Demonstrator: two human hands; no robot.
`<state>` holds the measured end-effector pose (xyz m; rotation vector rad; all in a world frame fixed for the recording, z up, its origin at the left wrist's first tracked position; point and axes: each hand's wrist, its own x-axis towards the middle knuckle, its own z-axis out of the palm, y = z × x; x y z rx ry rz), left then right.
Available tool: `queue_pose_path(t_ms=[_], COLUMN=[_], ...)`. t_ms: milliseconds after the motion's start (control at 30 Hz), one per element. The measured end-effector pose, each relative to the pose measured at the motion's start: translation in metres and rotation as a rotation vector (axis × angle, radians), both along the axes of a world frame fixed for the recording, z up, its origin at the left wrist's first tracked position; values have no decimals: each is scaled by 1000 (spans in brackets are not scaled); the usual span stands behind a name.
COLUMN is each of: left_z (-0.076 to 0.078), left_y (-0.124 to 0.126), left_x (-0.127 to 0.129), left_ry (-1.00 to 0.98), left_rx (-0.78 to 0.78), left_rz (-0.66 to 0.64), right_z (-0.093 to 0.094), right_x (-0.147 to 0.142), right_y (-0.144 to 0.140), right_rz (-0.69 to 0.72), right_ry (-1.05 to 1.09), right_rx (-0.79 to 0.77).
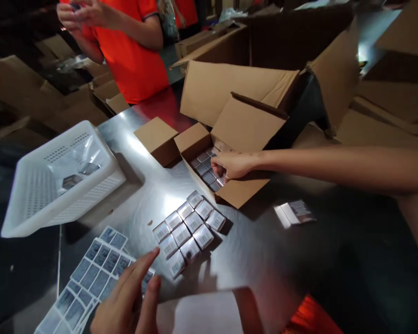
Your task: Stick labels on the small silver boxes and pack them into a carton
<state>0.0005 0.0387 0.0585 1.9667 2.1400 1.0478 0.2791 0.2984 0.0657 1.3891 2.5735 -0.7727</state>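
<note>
My right hand (234, 164) reaches into an open brown carton (197, 141), its fingers curled down onto the small silver boxes (208, 177) packed there in rows. The fingertips are partly hidden, but they appear closed on one small box. My left hand (125, 297) is open, thumb and fingers apart, at the lower left. It lies over the edge of some sticker sheets (90, 278) with dark printed labels. Just beyond its fingertips, several small silver boxes with barcode labels (183, 235) stand together in staggered rows on the metal table (254, 250).
A white perforated basket (69, 204) holding clear plastic and small packets stands at left. A closed brown box (156, 139) sits beside the carton. Large open cartons (240, 88) rise behind. A flat silver packet (294, 213) lies at right. A person in orange (132, 60) stands across the table.
</note>
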Motion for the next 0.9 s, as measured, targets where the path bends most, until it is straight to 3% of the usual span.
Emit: queue_pose_path(t_ms=[167, 233, 333, 400, 467, 600, 800, 900], left_z=[-5, -7, -11, -12, -11, -8, -8, -12], left_y=[21, 29, 32, 30, 25, 19, 18, 8], left_x=[-10, -13, -12, -7, 0, 7, 19, 31], left_ry=[11, 2, -21, -74, -148, -291, -386, -348], left_rx=[176, 248, 290, 306, 334, 411, 345, 309], left_rz=[81, 158, 167, 139, 115, 59, -21, -44], right_z=[20, 31, 40, 38, 31, 13, 0, -3], right_x=[-7, -20, -50, -73, -92, -104, -93, -84], right_y=[-16, -42, -100, -142, -174, -200, -214, -233], right_rz=[24, 51, 215, 357, 408, 251, 203, 98], right_ry=[27, 130, 515, 733, 777, 736, 832, 802], right_rx=[128, 294, 455, 361, 209, 63, 240, 169])
